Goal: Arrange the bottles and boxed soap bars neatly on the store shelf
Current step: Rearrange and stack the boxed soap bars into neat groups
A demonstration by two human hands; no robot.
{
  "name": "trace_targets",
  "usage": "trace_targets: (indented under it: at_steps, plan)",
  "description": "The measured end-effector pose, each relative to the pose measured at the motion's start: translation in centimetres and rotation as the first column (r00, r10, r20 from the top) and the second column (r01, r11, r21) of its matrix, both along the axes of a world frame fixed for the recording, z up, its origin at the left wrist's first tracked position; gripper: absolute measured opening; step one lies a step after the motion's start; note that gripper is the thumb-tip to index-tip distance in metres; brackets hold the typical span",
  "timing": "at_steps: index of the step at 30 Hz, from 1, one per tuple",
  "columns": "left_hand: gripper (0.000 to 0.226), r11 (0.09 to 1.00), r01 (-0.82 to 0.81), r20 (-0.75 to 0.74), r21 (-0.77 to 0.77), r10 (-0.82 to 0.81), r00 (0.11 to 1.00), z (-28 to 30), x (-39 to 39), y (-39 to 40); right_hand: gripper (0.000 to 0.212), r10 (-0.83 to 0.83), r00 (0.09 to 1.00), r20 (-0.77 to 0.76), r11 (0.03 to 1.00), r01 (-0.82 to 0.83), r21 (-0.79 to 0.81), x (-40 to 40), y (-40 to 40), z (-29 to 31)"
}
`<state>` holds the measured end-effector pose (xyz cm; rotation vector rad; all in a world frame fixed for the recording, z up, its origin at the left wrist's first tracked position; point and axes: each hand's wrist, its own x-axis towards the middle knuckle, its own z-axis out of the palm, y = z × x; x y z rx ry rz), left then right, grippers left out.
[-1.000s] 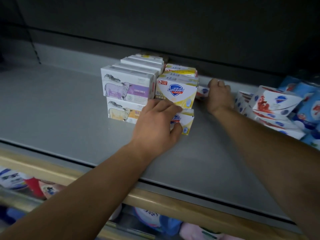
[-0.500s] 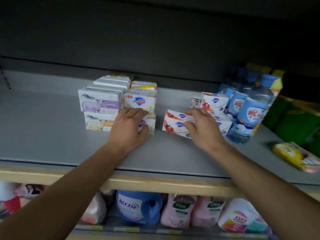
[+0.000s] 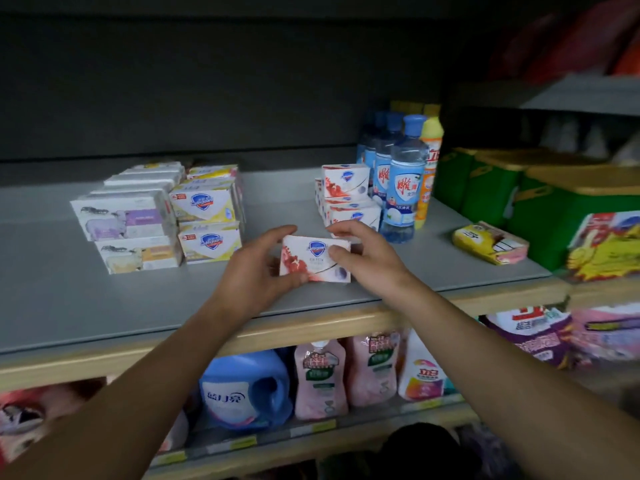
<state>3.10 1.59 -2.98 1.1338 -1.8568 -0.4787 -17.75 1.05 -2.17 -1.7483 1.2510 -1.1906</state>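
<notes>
Head view: red-and-white soap box (image 3: pixel 313 259) held over shelf (image 3: pixel 104 306) front edge, mid-span — left hand (image 3: pixel 256 271) and right hand (image 3: pixel 367 254) both pinching its ends. Advice: keep label facing front, set flush beside yellow soap stack (image 3: pixel 207 220) — edges squared.

Left hand (image 3: pixel 252 271) has left the yellow soap box stack (image 3: pixel 207 220) and joined the right hand (image 3: pixel 367 258); both now grip the red-and-white soap box (image 3: pixel 313 259), brought toward the shelf's (image 3: pixel 104 306) front edge.
</notes>
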Motion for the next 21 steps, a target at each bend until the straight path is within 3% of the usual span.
trace_targets:
  at_steps: [4, 7, 11, 14, 18, 21]
  plan:
    - [0.052, 0.988, 0.005, -0.262, 0.156, 0.037, 0.964, -0.7, -0.8, -1.0, 0.066, 0.134, 0.985, 0.108, 0.988, -0.141, 0.059, -0.9, 0.4, -1.4]
    - [0.043, 0.973, 0.054, -0.428, 0.223, 0.048, 0.903, -0.9, -0.3, -1.4, 0.058, 0.187, 0.980, 0.064, 0.982, -0.186, -0.021, -0.8, 0.3, -1.5]
    - [0.053, 0.946, 0.150, -0.609, 0.286, 0.058, 0.791, -1.0, -0.4, -1.3, 0.058, 0.224, 0.974, 0.031, 0.972, -0.221, -0.082, -1.0, 0.5, -1.5]
    - [0.033, 0.945, 0.115, -0.585, 0.305, 0.091, 0.806, -0.9, -0.4, -1.5, 0.050, 0.186, 0.982, -0.024, 0.976, -0.188, -0.114, -1.0, 0.4, -1.7]
    - [0.026, 0.954, 0.086, -0.546, 0.288, 0.090, 0.833, -0.9, -0.3, -1.3, 0.022, 0.078, 0.992, 0.104, 0.996, -0.073, -0.048, -0.3, 0.4, -1.9]
    - [0.033, 0.958, 0.051, -0.434, 0.283, 0.081, 0.897, -0.8, -0.4, -1.0, 0.034, -0.049, 0.987, 0.153, 0.998, 0.041, 0.056, 0.0, 0.3, -1.7]
